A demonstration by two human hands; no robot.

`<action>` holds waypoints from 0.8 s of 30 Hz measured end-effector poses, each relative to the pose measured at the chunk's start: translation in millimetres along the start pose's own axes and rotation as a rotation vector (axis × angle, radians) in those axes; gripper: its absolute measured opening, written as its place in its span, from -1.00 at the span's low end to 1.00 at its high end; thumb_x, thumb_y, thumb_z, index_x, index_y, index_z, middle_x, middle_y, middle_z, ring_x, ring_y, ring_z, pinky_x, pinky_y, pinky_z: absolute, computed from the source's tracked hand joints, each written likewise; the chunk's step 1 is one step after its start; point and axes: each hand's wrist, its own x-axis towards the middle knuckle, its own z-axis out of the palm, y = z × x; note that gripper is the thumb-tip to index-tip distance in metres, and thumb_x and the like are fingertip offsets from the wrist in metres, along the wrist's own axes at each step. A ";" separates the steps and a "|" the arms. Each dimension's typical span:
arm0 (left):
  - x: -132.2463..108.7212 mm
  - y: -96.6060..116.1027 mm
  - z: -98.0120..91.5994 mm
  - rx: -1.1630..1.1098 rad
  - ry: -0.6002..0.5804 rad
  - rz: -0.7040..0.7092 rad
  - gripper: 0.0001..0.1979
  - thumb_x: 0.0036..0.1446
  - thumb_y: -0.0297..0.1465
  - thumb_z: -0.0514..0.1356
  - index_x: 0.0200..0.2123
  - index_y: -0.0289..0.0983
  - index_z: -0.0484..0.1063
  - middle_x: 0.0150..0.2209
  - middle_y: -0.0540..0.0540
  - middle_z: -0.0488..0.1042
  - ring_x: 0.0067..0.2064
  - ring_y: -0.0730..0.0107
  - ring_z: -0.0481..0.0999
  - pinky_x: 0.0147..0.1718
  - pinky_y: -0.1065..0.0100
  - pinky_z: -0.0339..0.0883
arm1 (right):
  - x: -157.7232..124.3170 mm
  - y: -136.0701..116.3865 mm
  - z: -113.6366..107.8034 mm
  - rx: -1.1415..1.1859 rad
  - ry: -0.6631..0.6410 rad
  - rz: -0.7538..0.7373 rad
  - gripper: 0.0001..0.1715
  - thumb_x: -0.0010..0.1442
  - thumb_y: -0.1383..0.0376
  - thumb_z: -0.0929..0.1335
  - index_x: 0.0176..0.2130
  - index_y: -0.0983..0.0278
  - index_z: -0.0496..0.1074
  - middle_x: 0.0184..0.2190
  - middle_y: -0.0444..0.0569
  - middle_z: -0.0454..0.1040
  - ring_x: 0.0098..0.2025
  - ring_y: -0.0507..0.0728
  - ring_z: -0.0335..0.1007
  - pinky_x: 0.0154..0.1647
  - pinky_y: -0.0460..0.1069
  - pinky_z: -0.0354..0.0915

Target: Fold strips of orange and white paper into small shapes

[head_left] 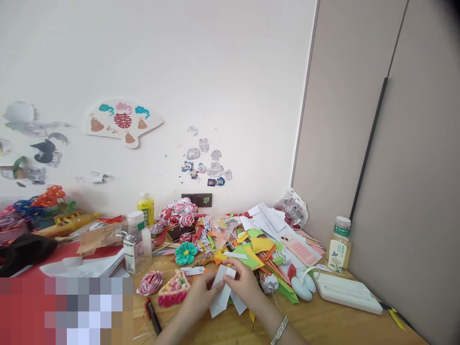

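A folded piece of white paper (220, 303) is held between my two hands above the front of the wooden table. My left hand (201, 292) pinches its left edge, thumb on top. On the other side, my right hand (243, 281) grips the upper right part, with its thumb pressing on the fold and its fingers behind. Another white flap hangs below my right hand; whether it belongs to the same sheet I cannot tell. A bead bracelet circles my right wrist. Close to my left hand sits a wedge-shaped box (174, 289) with small pastel balls in it.
Coloured paper scraps (258, 251) pile up behind my hands. A teal flower (186, 253), a striped paper rose (150, 283) and a black-and-red pen (153, 316) lie left. A pink calculator-like item (301, 250), white device (348, 292) and bottle (339, 245) stand right.
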 end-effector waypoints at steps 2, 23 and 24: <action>1.2 1.1 -1.3 -0.043 0.002 0.010 -0.70 -0.09 -0.25 0.06 -0.41 -0.36 0.41 -0.45 -0.07 0.48 -0.38 0.30 0.41 -0.44 0.42 0.23 | -1.3 -3.6 1.0 0.130 -0.028 0.021 -0.67 -0.03 0.25 0.30 -0.19 0.24 0.33 -0.34 -0.04 0.40 -0.34 0.12 0.31 -0.37 -0.02 0.22; -1.6 10.6 -4.6 -0.110 0.085 0.049 -0.67 -0.09 -0.29 0.06 -0.29 -0.33 0.44 -0.32 -0.09 0.52 -0.25 0.21 0.43 -0.27 0.37 0.27 | -1.4 -1.3 4.2 0.693 -0.090 0.236 -0.67 -0.03 0.14 0.34 -0.31 0.32 0.39 -0.50 -0.08 0.34 -0.48 0.00 0.24 -0.42 -0.07 0.20; -2.0 11.3 -4.8 -0.095 0.092 0.044 -0.68 -0.09 -0.29 0.05 -0.30 -0.33 0.44 -0.33 -0.09 0.52 -0.26 0.21 0.43 -0.28 0.37 0.27 | -2.0 -2.5 4.0 0.675 -0.094 0.236 -0.67 -0.04 0.14 0.34 -0.30 0.32 0.38 -0.49 -0.08 0.35 -0.47 0.00 0.24 -0.40 -0.06 0.20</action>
